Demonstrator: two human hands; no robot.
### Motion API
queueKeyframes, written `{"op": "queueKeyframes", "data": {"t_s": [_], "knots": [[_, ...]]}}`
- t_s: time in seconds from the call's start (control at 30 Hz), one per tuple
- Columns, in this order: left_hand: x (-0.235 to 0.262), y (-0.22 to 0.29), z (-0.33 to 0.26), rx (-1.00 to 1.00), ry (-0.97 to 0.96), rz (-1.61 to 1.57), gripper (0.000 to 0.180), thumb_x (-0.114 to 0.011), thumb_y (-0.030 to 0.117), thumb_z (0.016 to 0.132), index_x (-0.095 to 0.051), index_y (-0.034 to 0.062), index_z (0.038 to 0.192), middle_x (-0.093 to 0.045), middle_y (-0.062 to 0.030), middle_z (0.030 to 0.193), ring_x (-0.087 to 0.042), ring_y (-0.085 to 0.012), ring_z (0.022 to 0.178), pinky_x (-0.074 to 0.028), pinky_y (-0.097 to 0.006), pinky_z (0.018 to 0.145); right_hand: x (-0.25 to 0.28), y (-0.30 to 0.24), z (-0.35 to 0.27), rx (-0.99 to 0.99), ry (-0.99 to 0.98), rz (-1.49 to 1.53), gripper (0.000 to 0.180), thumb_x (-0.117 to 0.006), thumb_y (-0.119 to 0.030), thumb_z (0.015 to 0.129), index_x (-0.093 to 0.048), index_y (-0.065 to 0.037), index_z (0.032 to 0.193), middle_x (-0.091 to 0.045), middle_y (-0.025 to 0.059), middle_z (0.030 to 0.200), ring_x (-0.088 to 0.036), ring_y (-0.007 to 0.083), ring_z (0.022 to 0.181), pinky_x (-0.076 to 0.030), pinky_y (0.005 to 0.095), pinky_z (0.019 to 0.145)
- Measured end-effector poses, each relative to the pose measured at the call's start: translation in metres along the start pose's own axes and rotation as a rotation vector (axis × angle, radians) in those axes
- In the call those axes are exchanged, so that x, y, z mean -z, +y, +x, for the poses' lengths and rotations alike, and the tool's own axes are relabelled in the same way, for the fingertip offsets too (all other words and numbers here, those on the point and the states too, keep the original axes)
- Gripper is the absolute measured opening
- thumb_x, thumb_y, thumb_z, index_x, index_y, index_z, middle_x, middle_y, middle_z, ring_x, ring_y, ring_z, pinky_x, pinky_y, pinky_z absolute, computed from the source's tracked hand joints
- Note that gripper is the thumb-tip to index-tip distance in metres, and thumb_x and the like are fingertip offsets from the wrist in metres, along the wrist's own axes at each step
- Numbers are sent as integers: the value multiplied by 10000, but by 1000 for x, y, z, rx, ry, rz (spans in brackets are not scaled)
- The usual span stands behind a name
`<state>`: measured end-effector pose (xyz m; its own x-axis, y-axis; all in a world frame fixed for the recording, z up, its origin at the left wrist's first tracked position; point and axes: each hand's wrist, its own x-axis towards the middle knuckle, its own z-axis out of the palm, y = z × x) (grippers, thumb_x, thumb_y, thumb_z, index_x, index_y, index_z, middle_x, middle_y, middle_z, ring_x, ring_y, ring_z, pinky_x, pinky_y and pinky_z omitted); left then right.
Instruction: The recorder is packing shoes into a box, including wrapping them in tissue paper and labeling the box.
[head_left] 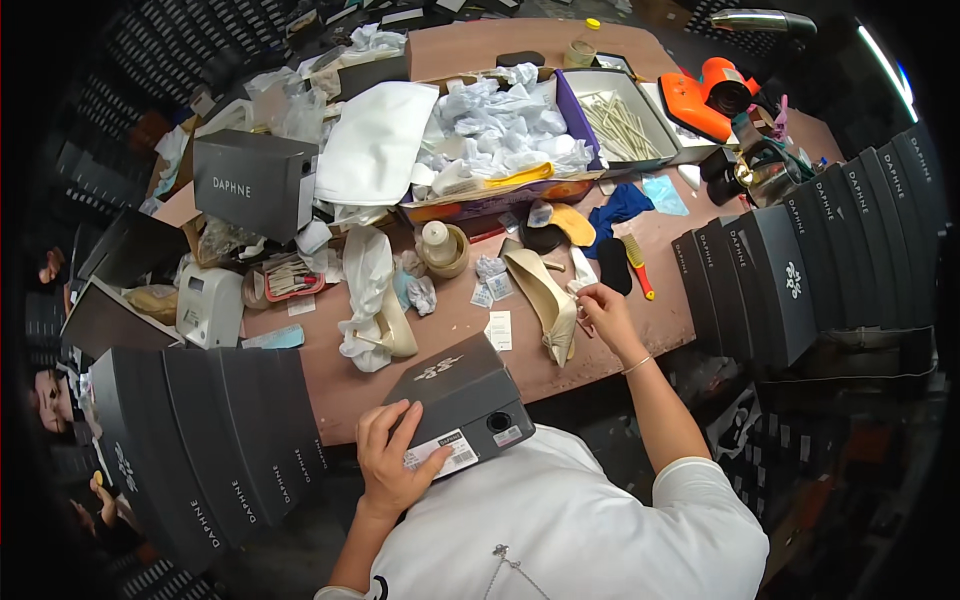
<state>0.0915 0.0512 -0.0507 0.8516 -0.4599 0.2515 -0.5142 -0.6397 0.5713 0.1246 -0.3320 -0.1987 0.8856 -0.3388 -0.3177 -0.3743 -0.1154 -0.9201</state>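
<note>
We face a smooth, brownish-pink tabletop [450, 320] in a dim room, where a bright tube lamp [888, 72] glows at the far right. Matt charcoal cartons stand in rows, a left row [215, 430] and a right row [850, 230]. On the far side, a purple-walled box [575, 125] brims with crumpled white paper [510, 120]. Right of centre lies a satiny cream shoe [535, 285], its slim heel pointing right and its toe toward us. Left of it, a second cream shoe [398, 332] rests against wrinkled white tissue [365, 280]. Our left hand [390, 460] clasps the near left side of a stiff grey shoebox [455, 380], fingers over the top. Our right hand [605, 315] is just right of the first shoe, fingertips nearly together; we cannot tell whether they pinch anything.
</note>
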Motion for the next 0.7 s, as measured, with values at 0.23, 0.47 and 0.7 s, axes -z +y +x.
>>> {"op": "queueKeyframes", "data": {"t_s": [0.23,0.47,0.7], "knots": [[-4,14,15,222,118,-25,402,-782,188,700,-664,5,1037,-624,-134,1021,-563,-318,972,-467,-405,859,-47,-5,34,226,-438,-390,290,-616,-155,863,-638,51,1066,-693,169,904,-670,238,775,-521,335,700],[-3,10,26,261,203,38,357,-770,196,729,-666,4,1011,-633,-136,982,-573,-321,954,-470,-401,836,-65,-30,45,338,-652,-304,289,-627,-181,869,-645,32,1063,-681,190,916,-673,270,829,-521,353,754],[-3,13,35,319,186,134,347,-755,209,716,-664,8,983,-620,-147,1035,-532,-352,1081,-430,-434,930,-37,-43,107,419,-697,-457,282,-619,-165,867,-639,18,1081,-685,171,962,-679,254,873,-527,336,759]]}}
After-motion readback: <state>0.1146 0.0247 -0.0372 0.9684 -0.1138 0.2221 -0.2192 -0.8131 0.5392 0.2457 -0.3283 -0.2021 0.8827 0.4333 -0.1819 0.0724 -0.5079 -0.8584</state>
